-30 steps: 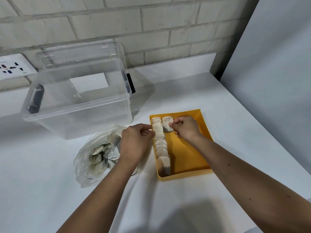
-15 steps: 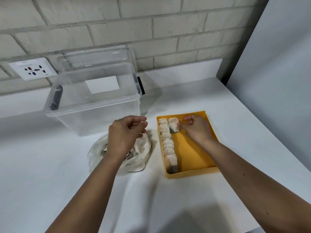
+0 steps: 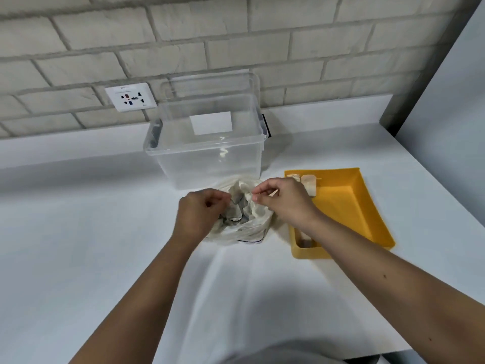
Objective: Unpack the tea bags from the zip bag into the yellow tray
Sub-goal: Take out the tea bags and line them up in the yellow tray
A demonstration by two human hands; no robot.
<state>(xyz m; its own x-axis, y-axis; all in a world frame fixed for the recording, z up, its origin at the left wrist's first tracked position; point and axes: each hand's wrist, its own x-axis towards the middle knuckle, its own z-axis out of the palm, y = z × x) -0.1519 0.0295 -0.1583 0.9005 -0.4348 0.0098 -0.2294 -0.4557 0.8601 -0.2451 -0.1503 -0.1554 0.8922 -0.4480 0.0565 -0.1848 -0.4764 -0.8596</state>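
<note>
1. My right hand (image 3: 283, 202) has left the yellow plastic tray (image 3: 343, 206) and now pinches the rim of the crumpled clear zip bag (image 3: 244, 229).
2. My left hand (image 3: 200, 214) still grips the bag's opposite edge.
3. Pale tea bags (image 3: 309, 183) line the tray's left side.

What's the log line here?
left hand: grips zip bag | right hand: pinches zip bag | yellow tray: tea bags inside

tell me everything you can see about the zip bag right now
The zip bag is clear, crumpled thin plastic with a dark zip line along its near edge. It lies on the white table in front of the clear box, left of the yellow tray, mouth up. Pale tea bags show inside. The left hand and right hand each pinch its rim.
</note>
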